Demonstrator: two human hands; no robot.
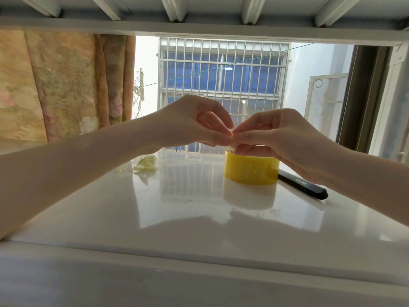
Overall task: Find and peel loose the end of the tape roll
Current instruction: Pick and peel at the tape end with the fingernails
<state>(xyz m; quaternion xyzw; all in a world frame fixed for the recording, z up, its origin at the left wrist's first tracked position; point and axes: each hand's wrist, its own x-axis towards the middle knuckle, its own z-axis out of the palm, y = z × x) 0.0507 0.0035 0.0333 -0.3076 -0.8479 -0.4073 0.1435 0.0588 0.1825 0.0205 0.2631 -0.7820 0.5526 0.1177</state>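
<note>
Left hand point(194, 122): raised above the worktop, fingers curled, fingertips meeting those of the other hand.
Right hand point(274, 134): raised opposite, fingers curled; both hands pinch something small and pale between them, perhaps a bit of tape, too small to tell.
Tape roll point(251, 168): yellow, lying flat on the worktop, just below the right hand.
Pen point(303, 187): dark, lying beside the roll on its right.
Scraps point(145, 163): crumpled yellowish pieces, well left of the roll.
Worktop point(177, 218): glossy white.
Background: barred window point(221, 67), floral curtain point(66, 85) at left.
</note>
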